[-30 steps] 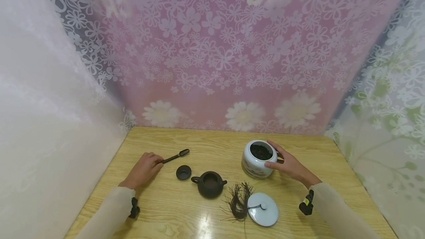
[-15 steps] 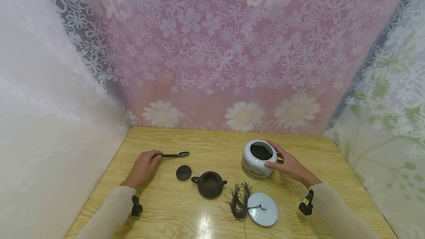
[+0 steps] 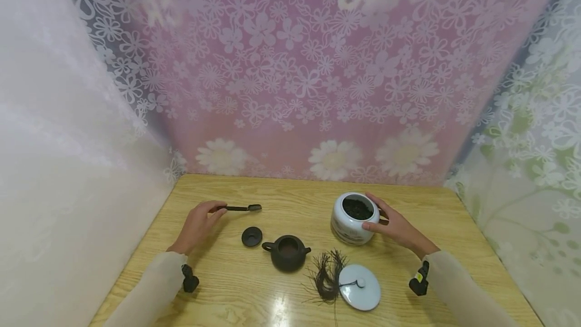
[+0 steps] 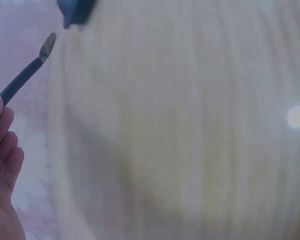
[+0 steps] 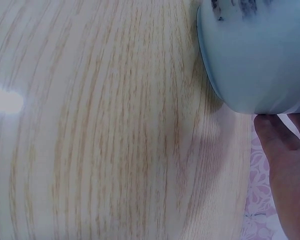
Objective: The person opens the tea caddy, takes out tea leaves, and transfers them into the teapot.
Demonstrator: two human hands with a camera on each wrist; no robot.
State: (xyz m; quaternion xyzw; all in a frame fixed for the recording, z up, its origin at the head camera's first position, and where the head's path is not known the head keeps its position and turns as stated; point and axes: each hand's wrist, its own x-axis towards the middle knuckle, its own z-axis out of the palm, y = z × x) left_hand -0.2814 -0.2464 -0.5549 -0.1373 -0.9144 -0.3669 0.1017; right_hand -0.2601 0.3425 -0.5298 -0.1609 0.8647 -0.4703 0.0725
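My left hand (image 3: 198, 225) pinches the rear end of a dark tea scoop (image 3: 237, 209) between thumb and fingers. The scoop's head points right, and in the left wrist view its handle (image 4: 22, 80) rises from my fingertips. My right hand (image 3: 397, 226) grips the right side of a white porcelain tea jar (image 3: 348, 232), thumb in front and fingers behind. Dark tea leaves (image 3: 357, 208) show through the jar's open mouth. In the right wrist view fingertips touch the jar's pale wall (image 5: 255, 65). A dark teapot (image 3: 286, 261) stands uncovered between my hands.
The small dark teapot lid (image 3: 251, 236) lies left of the teapot. Nearer me, the jar's white lid (image 3: 363, 297) rests on the wooden table (image 3: 236, 291), with a dark tassel (image 3: 325, 282) tied to its knob. Patterned curtains (image 3: 290, 90) stand behind and at both sides.
My left hand has moved slightly forward and right, and the scoop has swung from a slant to nearly level across the view. My right hand and the jar have stayed in place.
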